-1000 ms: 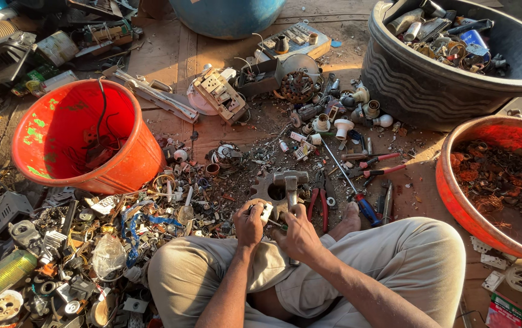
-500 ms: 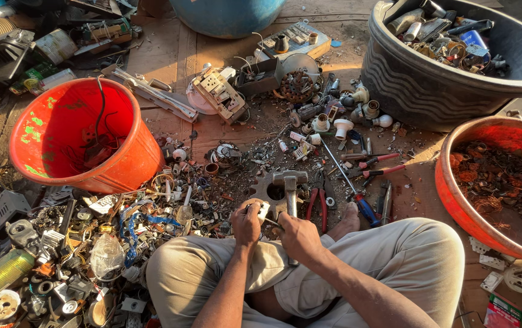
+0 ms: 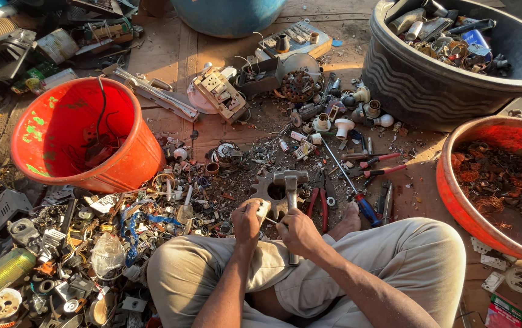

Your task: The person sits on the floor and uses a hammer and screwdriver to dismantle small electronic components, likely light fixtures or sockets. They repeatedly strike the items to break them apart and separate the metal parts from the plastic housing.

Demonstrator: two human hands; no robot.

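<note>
I sit on the ground among scrap. My left hand grips a small pale plastic part just in front of my knees. My right hand is closed around the handle of a metal hammer, whose head rests above a dark toothed metal piece on the ground. Red-handled pliers lie just right of the hammer. My bare foot shows beside them.
A red bucket lies tilted at left with wires inside. A black tub of metal scrap stands at top right, a red basin of copper wire at right. Screwdrivers, sockets and loose parts litter the ground.
Both hands stay at the same spot over the toothed piece; the hammer head has shifted slightly. The view has barely moved.
</note>
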